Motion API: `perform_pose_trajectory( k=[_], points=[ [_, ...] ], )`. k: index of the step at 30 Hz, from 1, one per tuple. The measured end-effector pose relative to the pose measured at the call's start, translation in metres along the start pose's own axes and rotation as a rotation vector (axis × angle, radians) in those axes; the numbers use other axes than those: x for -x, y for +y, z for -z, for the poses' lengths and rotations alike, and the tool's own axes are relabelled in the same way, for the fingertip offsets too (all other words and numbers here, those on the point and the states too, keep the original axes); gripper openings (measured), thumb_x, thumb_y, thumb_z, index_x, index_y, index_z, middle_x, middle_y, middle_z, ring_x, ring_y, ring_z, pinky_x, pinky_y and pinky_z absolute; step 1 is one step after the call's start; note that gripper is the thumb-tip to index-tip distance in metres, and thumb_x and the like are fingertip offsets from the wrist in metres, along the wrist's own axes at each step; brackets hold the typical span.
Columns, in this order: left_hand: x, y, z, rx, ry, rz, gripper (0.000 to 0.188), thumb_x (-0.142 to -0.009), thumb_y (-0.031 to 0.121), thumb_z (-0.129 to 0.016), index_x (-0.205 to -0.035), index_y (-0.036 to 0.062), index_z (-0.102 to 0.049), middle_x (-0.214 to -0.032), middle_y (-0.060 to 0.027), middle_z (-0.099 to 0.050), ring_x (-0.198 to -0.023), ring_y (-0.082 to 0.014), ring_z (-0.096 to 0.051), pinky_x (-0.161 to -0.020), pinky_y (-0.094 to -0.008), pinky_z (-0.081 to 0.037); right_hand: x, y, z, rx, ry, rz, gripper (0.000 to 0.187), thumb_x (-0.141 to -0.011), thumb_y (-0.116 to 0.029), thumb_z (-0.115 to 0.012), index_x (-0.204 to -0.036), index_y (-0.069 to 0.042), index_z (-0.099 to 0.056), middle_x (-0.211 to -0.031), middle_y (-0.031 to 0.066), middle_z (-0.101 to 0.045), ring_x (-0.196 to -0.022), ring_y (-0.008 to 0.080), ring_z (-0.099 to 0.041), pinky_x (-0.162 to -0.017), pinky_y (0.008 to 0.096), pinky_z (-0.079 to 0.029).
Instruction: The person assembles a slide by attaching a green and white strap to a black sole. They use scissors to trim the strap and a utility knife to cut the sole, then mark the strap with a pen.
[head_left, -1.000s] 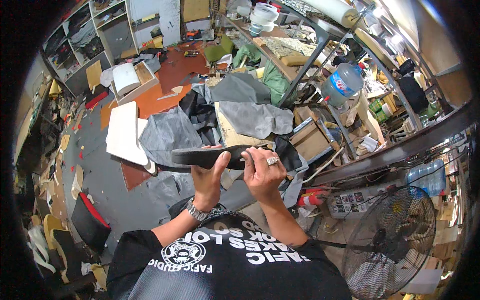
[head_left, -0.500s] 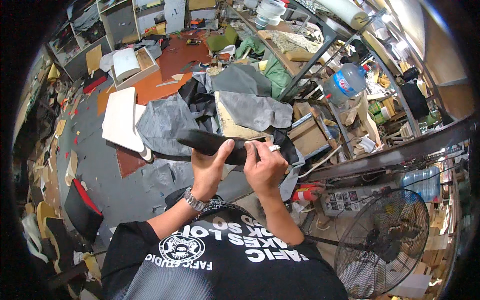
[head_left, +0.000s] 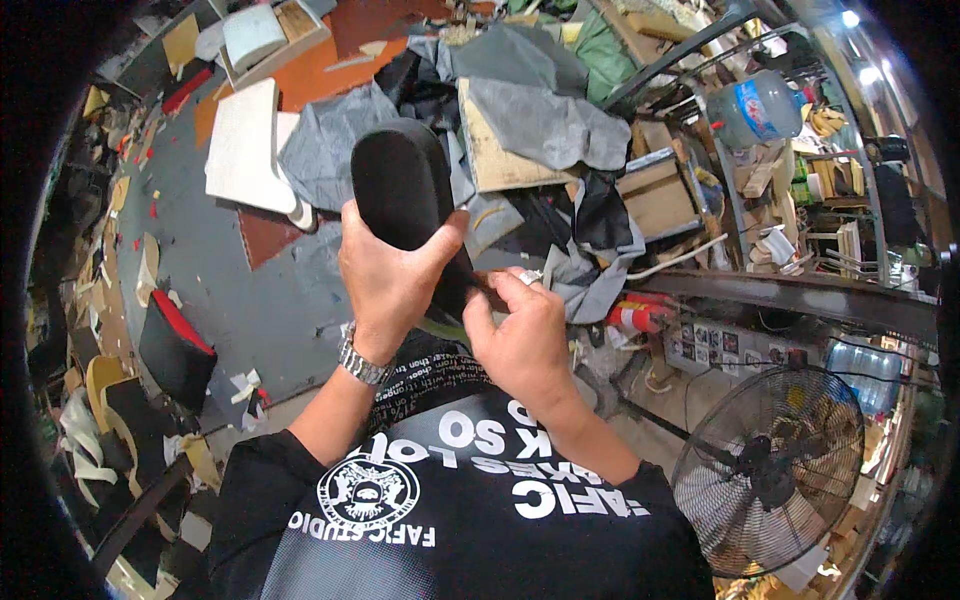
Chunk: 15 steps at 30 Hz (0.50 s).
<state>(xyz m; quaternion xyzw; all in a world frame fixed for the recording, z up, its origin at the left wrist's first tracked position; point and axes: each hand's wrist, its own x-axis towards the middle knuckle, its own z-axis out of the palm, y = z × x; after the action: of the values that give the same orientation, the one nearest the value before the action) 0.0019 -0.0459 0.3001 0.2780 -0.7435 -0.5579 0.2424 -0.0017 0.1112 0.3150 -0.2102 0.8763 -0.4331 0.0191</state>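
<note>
Black sole (head_left: 400, 185), tilted: left hand (head_left: 393, 270) grips middle, right hand (head_left: 522, 335) pinches near end. Step: apparently edge handling; next move calls for steady left hold.

The black sole (head_left: 392, 188) has turned from lying crosswise to pointing away, its broad face now showing.

2 forearms (head_left: 580, 420) angled inward, left fingers (head_left: 352, 226) gripping, right fingers (head_left: 514, 291) curled

Near, head-worn fisheye view down onto fingers (head_left: 447, 240)
</note>
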Motion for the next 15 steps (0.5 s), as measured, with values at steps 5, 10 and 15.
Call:
perform_pose_trajectory(
  k=[5, 10, 15],
  points=[
    [-0.012, -0.027, 0.001, 0.095, -0.175, 0.227, 0.053, -0.079, 0.035, -0.09, -0.106, -0.0024, -0.064, -0.093, -0.0103, -0.074, -0.079, -0.0184, -0.07, -0.072, -0.0331, -0.056, -0.004, 0.005, -0.008, -0.048, 0.006, -0.066, 0.012, -0.09, -0.005, -0.068, -0.093, 0.006, -0.073, -0.082, 0.016, -0.071, -0.073, 0.0265, -0.071, -0.068, 0.0352, -0.054],
    [-0.014, -0.037, -0.006, 0.299, -0.321, 0.347, 0.041, -0.085, 0.033, -0.086, -0.098, -0.0009, -0.068, -0.087, -0.0075, -0.074, -0.076, -0.0134, -0.069, -0.07, -0.0297, -0.055, -0.011, 0.01, -0.006, -0.065, 0.014, -0.069, 0.011, -0.091, -0.004, -0.067, -0.09, 0.006, -0.071, -0.077, 0.0141, -0.068, -0.068, 0.0233, -0.066, -0.064, 0.034, -0.05],
    [-0.015, -0.033, -0.014, 0.338, -0.332, 0.364, 0.04, -0.086, 0.033, -0.086, -0.099, -0.0002, -0.068, -0.087, -0.006, -0.074, -0.076, -0.0122, -0.068, -0.069, -0.0293, -0.055, -0.014, 0.01, 0.002, -0.125, 0.036, -0.107, 0.012, -0.09, -0.007, -0.067, -0.085, 0.004, -0.069, -0.074, 0.0142, -0.065, -0.065, 0.0259, -0.064, -0.06, 0.037, -0.048]
  ],
)
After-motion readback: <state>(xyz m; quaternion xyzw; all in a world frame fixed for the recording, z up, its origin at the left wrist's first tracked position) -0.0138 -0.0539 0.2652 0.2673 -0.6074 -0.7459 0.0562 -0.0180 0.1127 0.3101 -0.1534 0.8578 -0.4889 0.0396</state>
